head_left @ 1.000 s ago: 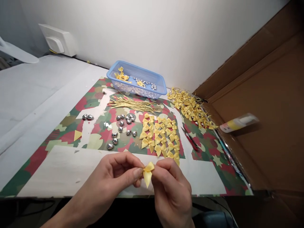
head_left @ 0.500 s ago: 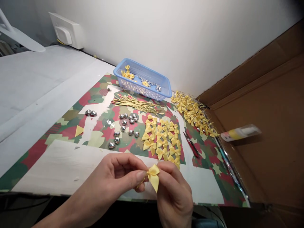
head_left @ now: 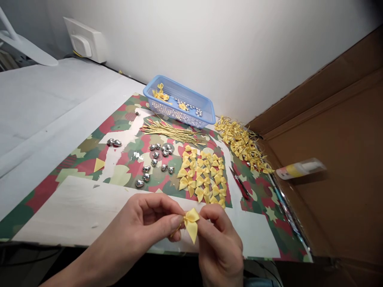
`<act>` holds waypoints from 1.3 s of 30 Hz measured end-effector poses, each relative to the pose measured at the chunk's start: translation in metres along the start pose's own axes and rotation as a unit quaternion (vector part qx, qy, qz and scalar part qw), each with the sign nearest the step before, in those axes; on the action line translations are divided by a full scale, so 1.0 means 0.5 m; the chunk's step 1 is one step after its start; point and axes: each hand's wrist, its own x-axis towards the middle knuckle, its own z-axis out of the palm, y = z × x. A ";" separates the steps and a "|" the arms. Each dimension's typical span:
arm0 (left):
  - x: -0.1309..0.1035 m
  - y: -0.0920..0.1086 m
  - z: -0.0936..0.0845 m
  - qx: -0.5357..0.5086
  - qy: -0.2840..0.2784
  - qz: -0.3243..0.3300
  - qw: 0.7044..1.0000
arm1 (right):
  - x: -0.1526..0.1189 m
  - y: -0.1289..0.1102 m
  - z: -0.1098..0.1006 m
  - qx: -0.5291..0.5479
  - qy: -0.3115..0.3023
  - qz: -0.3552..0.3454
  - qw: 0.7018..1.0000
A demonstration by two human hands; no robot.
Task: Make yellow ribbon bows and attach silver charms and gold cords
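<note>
Between my two hands is a yellow ribbon bow [head_left: 191, 225], held over the table's front edge. My left hand [head_left: 149, 223] pinches its left side between thumb and fingertips, and a bit of thin gold cord shows below that thumb. The closed fingers of my right hand [head_left: 220, 239] are at the bow's right side; their tips are partly hidden. Just beyond my hands, yellow bows [head_left: 202, 180] lie in rows on the mat. To their left are several silver heart-shaped beads [head_left: 146, 169], and behind these lies a bundle of gold cords [head_left: 170, 131].
A blue basket [head_left: 179, 85] with bows and silver beads stands by the wall. Finished-looking bows with cords are heaped [head_left: 239, 139] at right. Red-handled snips [head_left: 240, 183] lie near them. A bottle [head_left: 299, 169] stands against the cardboard wall [head_left: 335, 159].
Both hands keep hold of the bow in nearly the same place. The bow has tilted very slightly, and the whole view has shifted a little.
</note>
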 end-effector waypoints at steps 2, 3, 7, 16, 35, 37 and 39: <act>-0.002 0.003 0.001 0.007 0.002 0.000 1.000 | 0.002 -0.001 -0.007 -0.015 -0.007 -0.011 1.000; -0.002 0.004 0.002 0.010 0.003 0.001 1.000 | 0.004 -0.002 -0.010 -0.020 -0.009 -0.015 1.000; -0.003 0.006 0.003 0.022 0.001 0.002 1.000 | 0.010 -0.005 -0.015 -0.023 -0.010 -0.014 1.000; 0.000 0.001 0.001 -0.011 -0.021 -0.009 1.000 | 0.012 0.004 -0.001 0.038 0.004 -0.002 0.999; 0.002 0.006 0.002 -0.004 -0.026 -0.012 1.000 | 0.010 0.003 -0.009 0.031 -0.022 -0.015 0.999; 0.001 0.006 0.000 -0.001 -0.026 -0.011 1.000 | 0.015 -0.001 -0.008 0.034 -0.008 -0.014 0.999; 0.000 0.007 0.000 0.003 -0.025 -0.011 1.000 | 0.020 -0.004 -0.005 0.038 0.005 -0.015 0.999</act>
